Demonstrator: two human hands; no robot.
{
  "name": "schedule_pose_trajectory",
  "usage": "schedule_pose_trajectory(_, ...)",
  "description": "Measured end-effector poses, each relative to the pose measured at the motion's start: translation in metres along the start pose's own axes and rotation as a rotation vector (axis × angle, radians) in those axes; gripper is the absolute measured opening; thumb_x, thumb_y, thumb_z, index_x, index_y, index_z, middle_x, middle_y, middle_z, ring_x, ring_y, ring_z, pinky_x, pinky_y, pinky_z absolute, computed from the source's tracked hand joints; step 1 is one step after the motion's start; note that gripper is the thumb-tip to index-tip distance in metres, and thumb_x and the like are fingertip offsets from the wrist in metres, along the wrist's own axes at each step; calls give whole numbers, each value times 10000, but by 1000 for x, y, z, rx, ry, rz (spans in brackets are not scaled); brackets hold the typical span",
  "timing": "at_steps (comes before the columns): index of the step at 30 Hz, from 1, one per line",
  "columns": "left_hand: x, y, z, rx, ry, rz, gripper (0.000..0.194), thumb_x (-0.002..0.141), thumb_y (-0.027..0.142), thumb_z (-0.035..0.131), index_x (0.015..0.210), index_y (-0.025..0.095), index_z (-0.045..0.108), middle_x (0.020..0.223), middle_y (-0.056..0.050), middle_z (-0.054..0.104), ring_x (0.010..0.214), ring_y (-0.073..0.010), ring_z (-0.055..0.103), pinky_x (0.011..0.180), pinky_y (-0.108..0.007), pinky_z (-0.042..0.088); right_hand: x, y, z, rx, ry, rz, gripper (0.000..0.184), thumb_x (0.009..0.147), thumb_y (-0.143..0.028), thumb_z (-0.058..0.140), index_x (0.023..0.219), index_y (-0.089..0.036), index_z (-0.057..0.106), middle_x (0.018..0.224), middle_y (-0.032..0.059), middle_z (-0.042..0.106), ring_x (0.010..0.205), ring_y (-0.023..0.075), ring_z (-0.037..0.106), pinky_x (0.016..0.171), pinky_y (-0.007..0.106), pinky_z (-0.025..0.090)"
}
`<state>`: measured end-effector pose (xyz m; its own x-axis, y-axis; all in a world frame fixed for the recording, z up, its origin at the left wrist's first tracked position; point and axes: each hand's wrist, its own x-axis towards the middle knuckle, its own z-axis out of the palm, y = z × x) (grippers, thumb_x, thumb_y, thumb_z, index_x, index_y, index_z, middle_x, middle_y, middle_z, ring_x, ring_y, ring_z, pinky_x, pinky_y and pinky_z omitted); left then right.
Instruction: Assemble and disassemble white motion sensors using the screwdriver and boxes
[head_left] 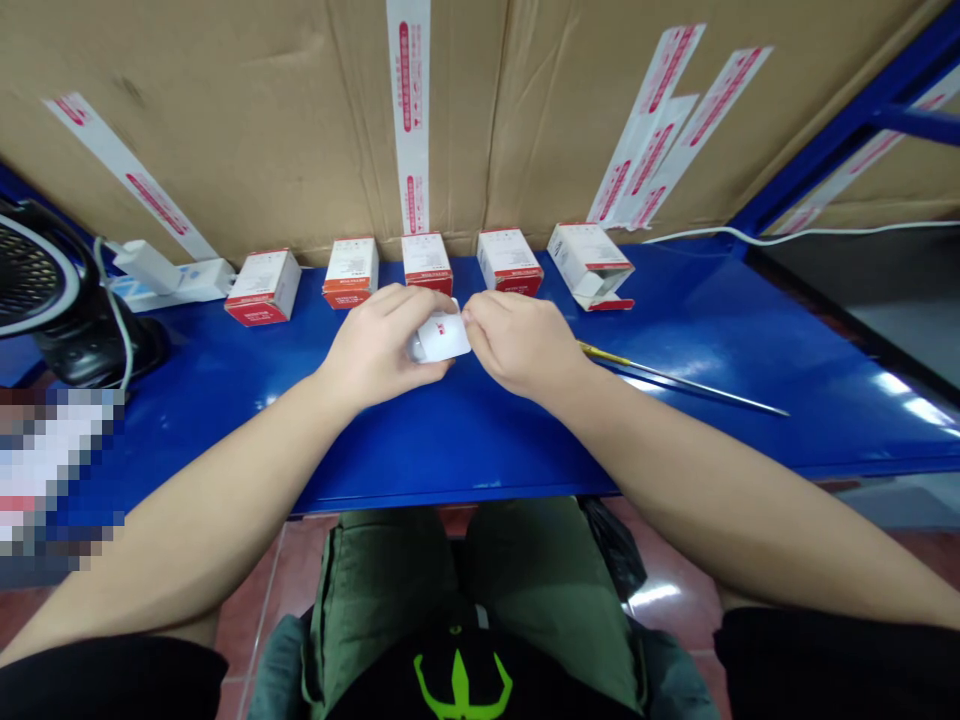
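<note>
My left hand is closed around a small white plastic device with a red mark on its face. The device is held just above the blue table. At its right edge is my right hand, with thumb and fingers pinched together; whatever sits between them is hidden. To the right of that hand lies a screwdriver with a yellow handle and a long metal shaft. My right hand and wrist hide the end of its handle.
Several small white-and-red boxes stand in a row along the back; the rightmost box has its flap open. A black fan and a white power strip are at the left. Taped cardboard rises behind the table. A dark panel lies right.
</note>
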<state>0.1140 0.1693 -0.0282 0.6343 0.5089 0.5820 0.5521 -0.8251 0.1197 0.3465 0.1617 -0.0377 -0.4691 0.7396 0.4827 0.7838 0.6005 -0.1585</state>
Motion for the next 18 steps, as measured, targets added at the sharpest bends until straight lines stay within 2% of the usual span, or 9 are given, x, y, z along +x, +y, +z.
schedule_pose_trajectory(2,1,0,-2,-15,-63,-39,449,903,317,792,1332,219,700,1294,-86,826,1148,-292,787,1040,-420,621,0,5,-12,-74,-37,77,419,1143,-325,391,964,-193,746,956,143,798,904,286,722,753,395,452)
schedule_pose_trajectory(5,1,-1,-5,-39,-207,-103,511,915,357,797,1401,236,696,1320,-89,817,1187,-316,785,1034,-441,630,-6,31,-33,-136,-74,231,373,1114,-411,486,932,-217,748,996,152,818,950,311,735,793,423,477)
schedule_pose_trajectory(7,1,-6,-7,-59,-309,-127,542,914,360,798,1436,257,695,1341,-87,813,1202,-326,785,1020,-450,636,-11,56,-41,-162,-209,374,247,995,-468,672,931,-239,742,945,116,805,893,306,728,752,420,484)
schedule_pose_trajectory(9,0,-12,-6,-91,-371,-128,566,902,351,808,1450,265,697,1352,-86,813,1205,-327,788,1014,-451,638,-16,80,-42,-160,-366,414,273,834,-488,821,959,-256,747,923,87,796,805,287,706,686,407,483)
schedule_pose_trajectory(12,-3,-22,-3,-163,-394,-83,563,884,326,821,1430,249,711,1335,-90,825,1205,-323,790,1037,-457,638,-15,98,-37,-84,-474,261,201,743,-376,853,849,-271,719,771,33,741,651,229,633,581,376,437)
schedule_pose_trajectory(14,-5,-28,0,-214,-382,-49,550,884,316,822,1417,234,715,1347,-102,827,1212,-320,790,1072,-473,632,-10,94,-43,23,-445,114,151,759,-313,838,817,-269,706,704,14,706,602,203,596,563,372,434)
schedule_pose_trajectory(16,-6,-31,3,-255,-366,-21,540,888,314,823,1410,224,715,1369,-116,821,1227,-319,787,1105,-491,623,-4,80,-64,148,-346,5,167,805,-318,850,920,-262,743,753,22,733,624,193,603,586,377,470)
schedule_pose_trajectory(18,-6,-33,4,-279,-361,1,527,892,315,820,1400,220,717,1370,-124,819,1233,-317,787,1116,-498,621,0,62,-99,208,-204,-25,309,888,-375,845,1163,-257,770,950,66,793,724,195,648,638,387,509)
